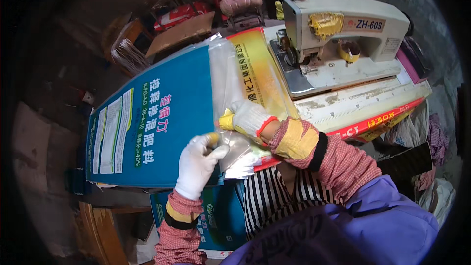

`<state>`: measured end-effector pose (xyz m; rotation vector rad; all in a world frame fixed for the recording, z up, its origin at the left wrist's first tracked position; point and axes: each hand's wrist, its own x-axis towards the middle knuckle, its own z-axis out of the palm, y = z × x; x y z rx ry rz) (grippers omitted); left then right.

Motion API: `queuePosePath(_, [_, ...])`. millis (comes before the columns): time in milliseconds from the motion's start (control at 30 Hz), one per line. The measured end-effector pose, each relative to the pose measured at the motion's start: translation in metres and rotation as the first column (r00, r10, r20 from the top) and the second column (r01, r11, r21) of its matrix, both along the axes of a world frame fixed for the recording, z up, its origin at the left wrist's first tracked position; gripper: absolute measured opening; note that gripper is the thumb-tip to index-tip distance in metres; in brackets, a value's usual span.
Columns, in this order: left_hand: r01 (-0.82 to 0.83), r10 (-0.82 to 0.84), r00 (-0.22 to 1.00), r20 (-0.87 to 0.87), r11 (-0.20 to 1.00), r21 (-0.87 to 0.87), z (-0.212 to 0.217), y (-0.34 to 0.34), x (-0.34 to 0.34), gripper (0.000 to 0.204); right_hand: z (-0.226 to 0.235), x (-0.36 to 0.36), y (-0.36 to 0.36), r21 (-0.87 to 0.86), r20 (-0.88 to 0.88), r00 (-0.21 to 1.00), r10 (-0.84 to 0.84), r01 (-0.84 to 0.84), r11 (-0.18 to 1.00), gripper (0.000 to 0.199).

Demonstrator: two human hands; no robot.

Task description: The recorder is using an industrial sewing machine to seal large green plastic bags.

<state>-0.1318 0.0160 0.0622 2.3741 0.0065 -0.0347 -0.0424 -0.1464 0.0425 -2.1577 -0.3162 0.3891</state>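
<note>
Blue sack [181, 86] lies flat, broad and smooth, with pink and white print and pale panels at its far left end. Clear plastic film [225, 71], glossy and creased, projects from its right side; cannot tell how far it runs inside. A yellow-and-red sack [265, 81] lies just beyond, partly under the film, beside the sewing machine [351, 27].

Right hand [248, 119], gloved: grip closed, fingers curled on the film. Left hand [198, 159], gloved: thumb and forefinger slightly parted at the sack-film edge; cannot tell whether anything is pinched. Both fingertip areas yellow.
</note>
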Motion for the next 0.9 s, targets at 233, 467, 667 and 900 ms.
queuePosePath(233, [-0.095,0.154,0.978,0.143,0.931,-0.353,0.04,0.027,0.015,0.017,0.012,-0.006,0.005,-0.119,0.196,0.978,0.074,-0.051,0.992,0.047])
queuePosePath(467, [0.033,0.231,0.931,0.281,0.716,-0.697,0.056,0.055,-0.015,0.013,0.007,-0.013,0.023,-0.104,0.811,0.584,0.026,0.101,0.989,0.015])
queuePosePath(667, [-0.143,0.401,0.867,0.297,0.77,-0.621,0.064,0.056,-0.058,0.018,0.048,0.05,0.085,-0.574,0.644,0.401,0.651,-0.309,0.759,0.023])
queuePosePath(900, [0.158,-0.171,0.983,-0.068,0.973,-0.171,0.134,0.087,-0.105,0.026,0.005,0.134,0.049,0.497,-0.197,0.935,-0.295,0.354,0.792,0.064])
